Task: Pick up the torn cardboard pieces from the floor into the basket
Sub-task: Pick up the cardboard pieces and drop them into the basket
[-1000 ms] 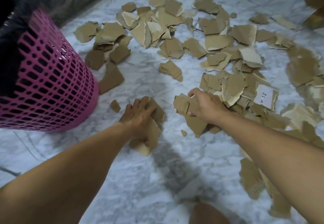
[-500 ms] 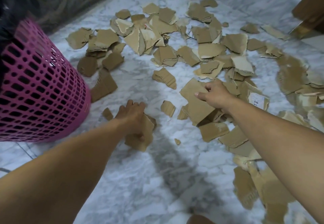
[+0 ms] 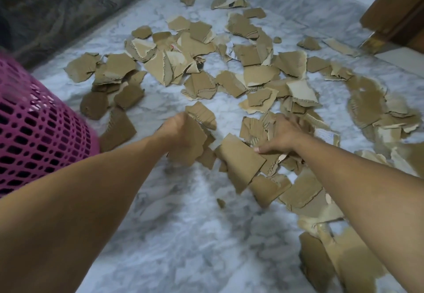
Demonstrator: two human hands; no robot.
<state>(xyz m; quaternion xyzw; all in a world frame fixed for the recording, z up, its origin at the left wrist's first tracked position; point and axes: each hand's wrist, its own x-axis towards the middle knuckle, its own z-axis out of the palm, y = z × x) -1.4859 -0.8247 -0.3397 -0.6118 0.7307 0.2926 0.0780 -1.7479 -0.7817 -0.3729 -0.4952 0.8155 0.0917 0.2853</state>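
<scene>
Torn brown cardboard pieces (image 3: 259,77) lie scattered over the marble floor (image 3: 183,235). The pink lattice basket (image 3: 39,130) stands at the left edge. My left hand (image 3: 173,128) grips a small stack of cardboard pieces (image 3: 190,146), lifted just off the floor in the middle. Right beside it, my right hand (image 3: 282,138) holds a bunch of pieces, its thumb on a large flat piece (image 3: 238,159) that tilts down toward the floor. More pieces hang under that hand.
A dark patterned rug or fabric (image 3: 68,6) runs along the far left. A wooden furniture leg with a metal foot (image 3: 390,17) stands at the top right. More cardboard (image 3: 332,258) lies under my right forearm. Bare marble shows in the near foreground.
My left hand lifted its stack off the floor and moved forward and right. My right hand gathered more pieces and drew them toward the left hand. The camera shifted forward.
</scene>
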